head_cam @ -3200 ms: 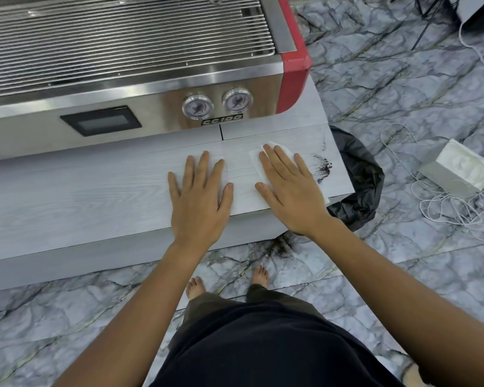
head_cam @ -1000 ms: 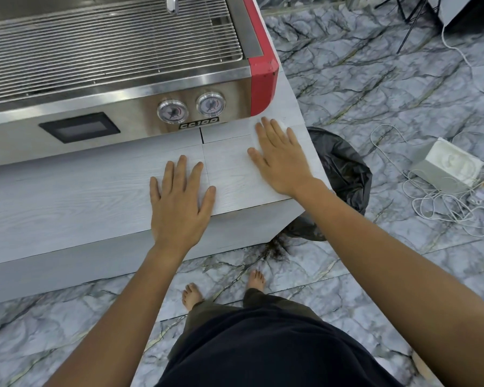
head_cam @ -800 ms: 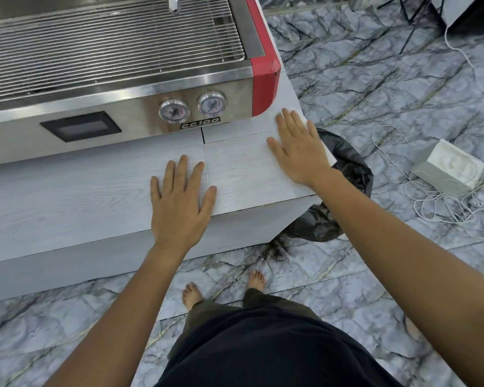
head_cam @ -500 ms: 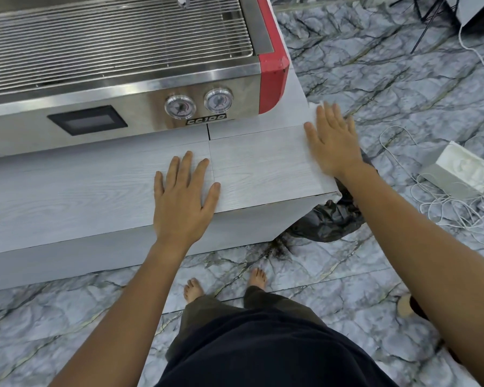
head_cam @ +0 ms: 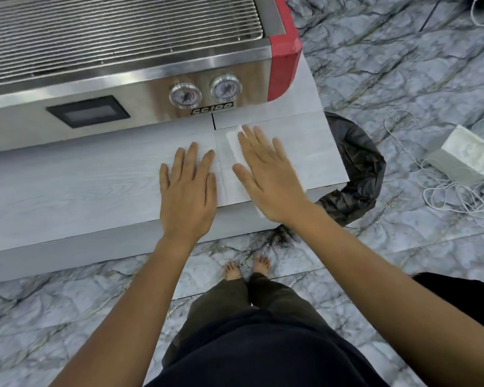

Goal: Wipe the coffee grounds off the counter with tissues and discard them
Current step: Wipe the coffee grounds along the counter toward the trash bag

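Pressing: in the head view the right hand (head_cam: 266,174) lies flat on a white tissue (head_cam: 233,141) at centre frame, fingers straight and a little spread – nothing pinched.
Left hand (head_cam: 187,191): flat on the counter (head_cam: 67,185) just left of the right hand, fingers straight and slightly apart, holding nothing.
Tissue place: under the right palm, one corner showing past the fingertips toward the upper left, another peeking over the counter's front edge near the wrist.
Key relation: the black bin bag (head_cam: 358,174) sits on the floor at the right of the frame, just beyond the counter's right end – so the likely sweep runs rightward, and the right hand is the nearer one.
Long axis: the tissue seems to run diagonally, upper left to lower right.
Grounds: no dark grounds visible on the counter (a dark patch lies on the floor below its corner).
Materials: thin soft paper; pale wood-grain counter, smooth; glossy crinkled bag; brushed-steel espresso machine (head_cam: 123,51) with a ribbed top, upper left.
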